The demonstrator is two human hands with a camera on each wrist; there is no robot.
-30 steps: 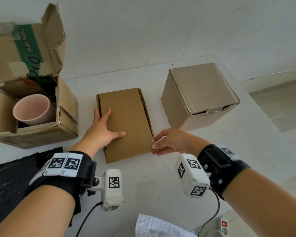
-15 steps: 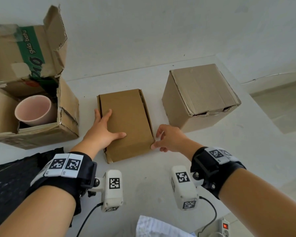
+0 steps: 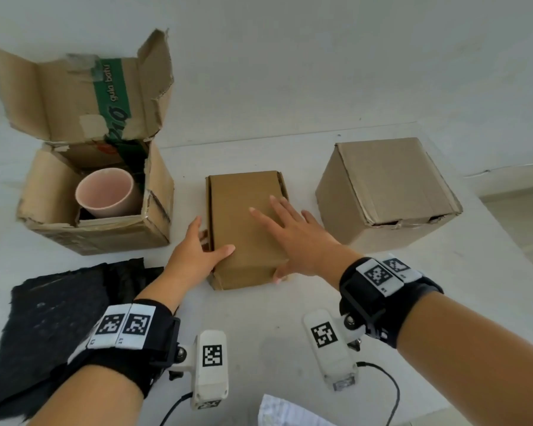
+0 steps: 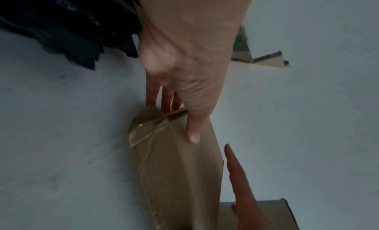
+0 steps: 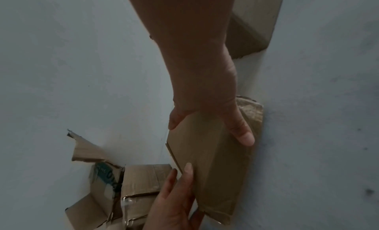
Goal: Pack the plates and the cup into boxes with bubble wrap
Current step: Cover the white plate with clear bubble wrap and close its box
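Note:
A small closed brown box [image 3: 243,216] lies on the white table between my hands. My left hand [image 3: 197,253] is at its near left corner, thumb lying on the top and straight fingers [image 4: 151,95] against the left side. My right hand [image 3: 293,238] rests flat on the top with fingers spread, and its thumb [image 5: 244,136] presses the near right side. A pink cup [image 3: 105,192] lies tilted inside an open, torn cardboard box [image 3: 105,238] at the left. No plates are in view.
A closed cube-shaped cardboard box [image 3: 388,186] stands right of the small box. A sheet of black bubble wrap [image 3: 59,318] lies at the near left. A white paper [image 3: 290,413] is at the near edge. The table [image 3: 490,256] ends at the right.
My right hand moved from the small box's near right corner up onto its top. My left hand slid from the top to the left edge, leaving only the thumb on top.

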